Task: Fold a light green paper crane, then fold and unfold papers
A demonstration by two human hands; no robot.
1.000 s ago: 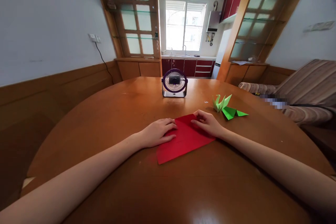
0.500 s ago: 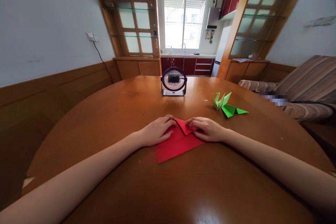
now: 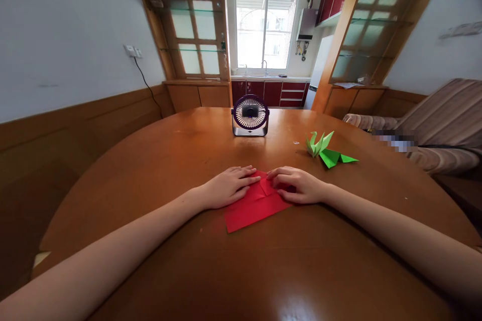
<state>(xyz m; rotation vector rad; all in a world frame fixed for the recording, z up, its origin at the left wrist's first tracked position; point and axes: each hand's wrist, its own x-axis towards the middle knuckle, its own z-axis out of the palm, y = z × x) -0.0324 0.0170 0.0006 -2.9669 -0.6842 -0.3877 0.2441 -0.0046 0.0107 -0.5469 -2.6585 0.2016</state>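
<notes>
- Left hand [image 3: 229, 188] lies flat, fingers spread on one red paper [image 3: 252, 209]; right hand [image 3: 299, 185] curls over its flap [image 3: 265, 186], thumb and fingers apart.
- Paper lies well inside the tabletop [image 3: 150, 160] edges, room leftward.
- Long axis slants near-left to far-right.
- One fan [image 3: 250, 113] beyond; green folded paper [image 3: 330, 158], count unclear.
</notes>
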